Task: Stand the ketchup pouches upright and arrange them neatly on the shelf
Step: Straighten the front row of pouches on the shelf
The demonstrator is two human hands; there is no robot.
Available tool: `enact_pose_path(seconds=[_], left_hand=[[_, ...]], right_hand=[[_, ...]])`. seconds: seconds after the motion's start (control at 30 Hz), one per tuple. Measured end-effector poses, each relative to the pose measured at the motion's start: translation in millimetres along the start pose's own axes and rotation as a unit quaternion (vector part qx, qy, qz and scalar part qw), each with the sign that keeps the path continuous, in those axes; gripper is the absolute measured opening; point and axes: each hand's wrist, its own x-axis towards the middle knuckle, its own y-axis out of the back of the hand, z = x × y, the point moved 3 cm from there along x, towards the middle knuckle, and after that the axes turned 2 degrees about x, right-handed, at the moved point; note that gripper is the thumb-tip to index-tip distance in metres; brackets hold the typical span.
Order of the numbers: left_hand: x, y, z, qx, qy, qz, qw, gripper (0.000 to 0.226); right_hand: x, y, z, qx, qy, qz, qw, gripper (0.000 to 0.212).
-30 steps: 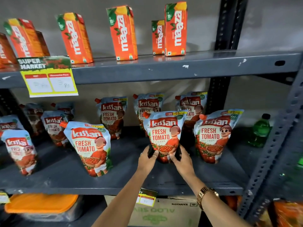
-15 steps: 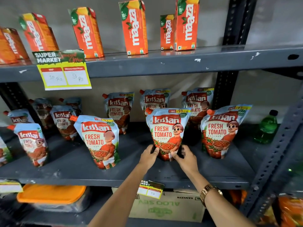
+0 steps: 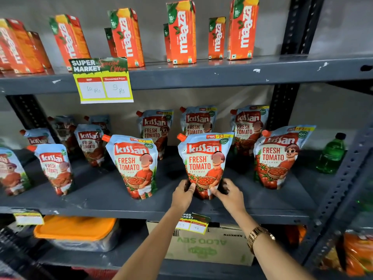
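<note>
Bare shelf (image 3: 96, 197) gaps flank the centre pouch (image 3: 203, 158); more pouches crowd behind.

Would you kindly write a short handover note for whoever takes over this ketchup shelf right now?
Left hand and right hand: both grip the base of the centre front ketchup pouch, which stands upright on the middle shelf.
Done: front pouches on either side, left and right, stand, leaning a little; the back row stands too.
Left: release the centre pouch, straighten leaners, even out the spacing, check the blurred pouches at far left.
</note>
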Motion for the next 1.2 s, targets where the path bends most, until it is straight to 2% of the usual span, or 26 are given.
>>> enact_pose_path(seconds=[0.7,0.77,0.83,0.93,1.07,1.2], left_hand=[[-8,0,7,0.002,-0.007,0.056,0.998,0.032],[-10,2,8,-0.033,-0.012,0.089,0.995,0.037],[-16,8,12,-0.043,-0.046,0.138,0.988,0.037],[-26,11,24,0.003,-0.152,0.172,0.973,0.027],[-28,2,37,0.04,-0.259,0.15,0.953,0.022],[-35,-22,52,0.064,-0.346,0.154,0.923,0.016]], right_hand=[[-2,-4,2,0.003,0.018,0.016,1.0,0.052],[-2,-4,3,0.004,0.012,0.013,1.0,0.052],[-2,-4,0,0.029,0.012,0.017,0.999,0.043],[0,7,-2,0.103,-0.001,0.107,0.989,0.033],[-5,37,-1,0.092,-0.014,0.286,0.954,0.026],[-3,65,4,0.086,-0.008,0.38,0.921,0.021]])
